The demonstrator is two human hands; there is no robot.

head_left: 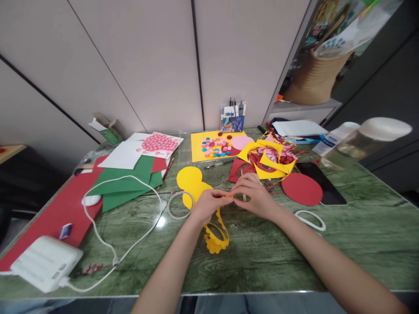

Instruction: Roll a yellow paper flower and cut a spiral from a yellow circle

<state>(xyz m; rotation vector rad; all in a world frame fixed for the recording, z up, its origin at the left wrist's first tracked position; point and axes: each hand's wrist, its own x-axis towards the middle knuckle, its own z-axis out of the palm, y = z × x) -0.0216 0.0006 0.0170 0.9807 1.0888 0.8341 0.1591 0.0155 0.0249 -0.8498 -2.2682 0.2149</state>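
The left hand [211, 204] pinches the end of a scalloped yellow paper strip [214, 247] between thumb and fingertips, its fingers drawn together. The right hand [253, 197] meets it fingertip to fingertip, thumb and forefinger closed on the same small end, the other fingers loosely curved; a slim pale stick [244, 197] shows among them. How much of the paper each hand grips is hidden by the fingers.

The strip is over the near middle of the green marbled tabletop [262, 266], below the left hand. From the fingertips its long axis runs downward and towards the person, then bends round into an open loop, the wavy edge turned outward. Whether the loop touches the tabletop I cannot tell.

The strip is plain, bright yellow and narrow, with rounded petal-like bumps along one side; the bumps crowd together at its lowest part. At the fingertips the paper looks more orange. Just beyond the left hand lie overlapping yellow paper discs [189, 178], and beside it a pale ring [169, 206].
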